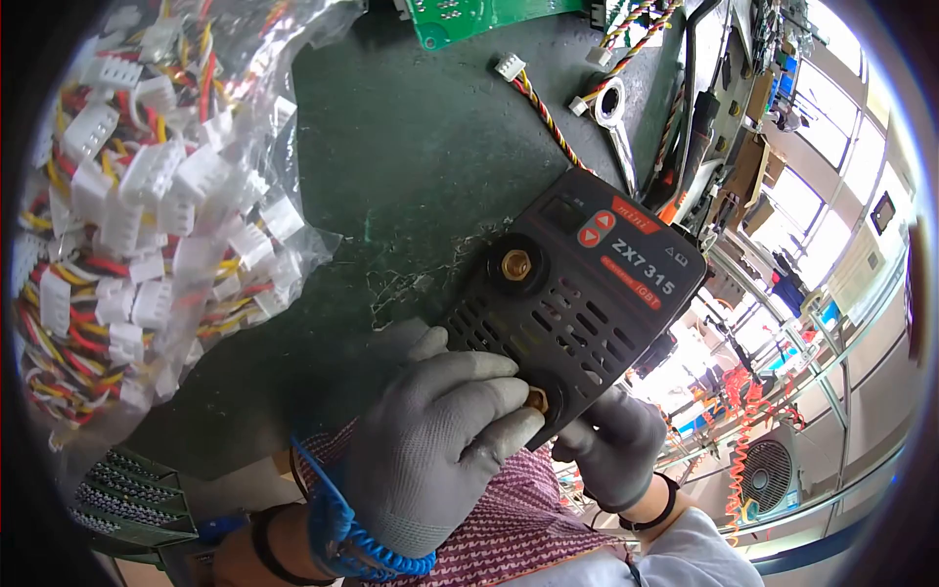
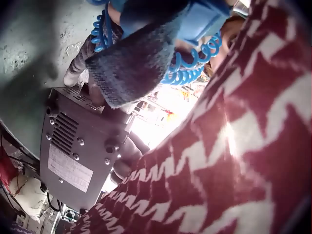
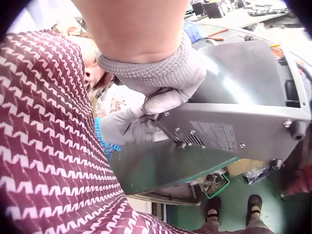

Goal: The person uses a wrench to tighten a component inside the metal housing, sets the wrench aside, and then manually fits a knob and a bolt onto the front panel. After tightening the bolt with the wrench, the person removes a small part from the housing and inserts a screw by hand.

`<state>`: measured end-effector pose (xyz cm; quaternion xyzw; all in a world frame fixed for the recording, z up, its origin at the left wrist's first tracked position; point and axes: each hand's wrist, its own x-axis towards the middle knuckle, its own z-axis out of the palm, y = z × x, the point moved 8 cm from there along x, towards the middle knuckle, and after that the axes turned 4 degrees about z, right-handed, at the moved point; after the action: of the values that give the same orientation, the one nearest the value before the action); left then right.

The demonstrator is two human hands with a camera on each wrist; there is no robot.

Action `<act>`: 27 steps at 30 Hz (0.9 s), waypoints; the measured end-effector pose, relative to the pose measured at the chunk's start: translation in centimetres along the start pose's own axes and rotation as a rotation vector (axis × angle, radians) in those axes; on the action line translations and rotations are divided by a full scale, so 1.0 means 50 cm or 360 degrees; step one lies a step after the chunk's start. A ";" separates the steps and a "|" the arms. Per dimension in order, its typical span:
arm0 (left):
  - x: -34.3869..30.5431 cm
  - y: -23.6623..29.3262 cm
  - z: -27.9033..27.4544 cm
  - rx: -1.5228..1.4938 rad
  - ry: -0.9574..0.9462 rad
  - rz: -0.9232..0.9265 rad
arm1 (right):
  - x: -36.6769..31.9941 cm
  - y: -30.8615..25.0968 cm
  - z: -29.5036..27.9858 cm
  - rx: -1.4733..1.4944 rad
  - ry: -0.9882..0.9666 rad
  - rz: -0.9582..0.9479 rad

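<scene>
A black box marked ZX7 315 point(image 1: 641, 264) is tilted at the table's near edge, its slotted front panel facing up. Two brass terminals show on that panel, the upper one point(image 1: 515, 264) uncovered. At the lower brass terminal point(image 1: 536, 399), the gloved left hand point(image 1: 430, 440) pinches with thumb and forefinger; its other fingers lie over the panel's edge. The gloved right hand point(image 1: 616, 445) grips the box's near lower side, with some fingers hidden behind it. In the left wrist view, the box's base point(image 2: 73, 161) shows vents, screws and a label; the right wrist view shows this base point(image 3: 253, 131) too.
A clear bag of white connectors with coloured wires point(image 1: 147, 196) lies at the left. Behind the box are a green circuit board point(image 1: 479, 18), a loose connector cable point(image 1: 543, 112) and a ring spanner point(image 1: 618, 137). A blue coiled cord point(image 1: 367, 553) hangs at the left wrist.
</scene>
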<state>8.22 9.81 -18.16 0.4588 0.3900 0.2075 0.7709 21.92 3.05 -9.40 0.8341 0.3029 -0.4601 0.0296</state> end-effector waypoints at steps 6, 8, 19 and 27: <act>0.002 0.009 0.006 0.0103 0.0012 0.0005 | 0.002 -0.005 -0.001 -0.0172 0.0060 -0.0086; -0.001 0.018 0.008 0.0202 -0.0017 0.0054 | 0.010 -0.012 -0.004 -0.0184 0.0001 -0.0110; -0.053 0.094 0.057 0.1000 -0.0540 0.0142 | -0.058 0.015 -0.043 0.0003 0.0555 -0.0349; -0.050 0.121 0.095 0.1399 -0.0349 0.0294 | -0.024 0.014 0.033 0.0602 -0.0075 -0.0409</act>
<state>10.70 8.49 -10.58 0.7941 0.3148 0.0406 0.5183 20.57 1.36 -9.55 0.7684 0.3142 -0.5281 -0.1789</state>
